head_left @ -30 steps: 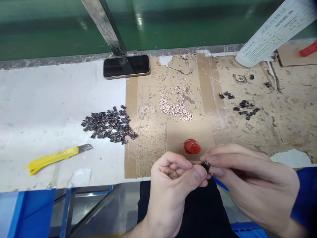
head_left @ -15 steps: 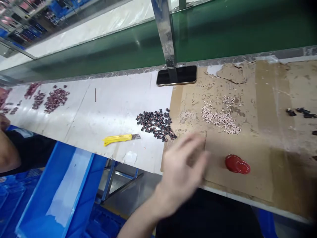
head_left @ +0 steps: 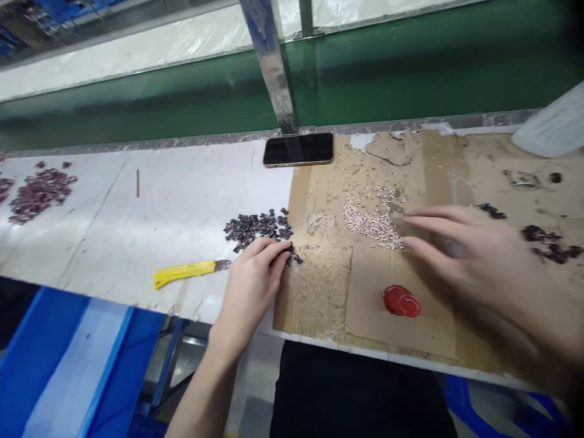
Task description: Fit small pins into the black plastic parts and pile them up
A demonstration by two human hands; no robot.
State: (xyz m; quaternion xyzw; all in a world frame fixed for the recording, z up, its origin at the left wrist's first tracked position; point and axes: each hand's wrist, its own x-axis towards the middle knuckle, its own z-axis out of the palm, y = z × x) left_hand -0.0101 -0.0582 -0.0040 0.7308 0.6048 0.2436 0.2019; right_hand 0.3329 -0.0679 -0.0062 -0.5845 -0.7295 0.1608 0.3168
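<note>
My left hand [head_left: 255, 274] is at the near edge of a pile of small black pieces [head_left: 255, 228], its thumb and fingers pinched on one small black piece. My right hand [head_left: 469, 249], blurred, reaches in from the right with thumb and fingers apart, fingertips beside a scatter of tiny pale pink pieces [head_left: 374, 222] on the cardboard [head_left: 314, 292]. Nothing shows between its fingers. A glossy red blob with a round red disc [head_left: 401, 301] lies on a smaller cardboard sheet, nearer the table's front edge.
A yellow cutter [head_left: 185, 272] lies left of my left hand. A phone [head_left: 298, 149] rests by the metal post. Dark red pieces [head_left: 41, 191] sit far left, dark scraps [head_left: 552, 243] at right, a white bottle [head_left: 554, 125] back right. A blue bin [head_left: 27, 347] stands below.
The view has shifted right. My left hand has moved left to the black pile and closed on a piece. My right hand has come into view from the right.
</note>
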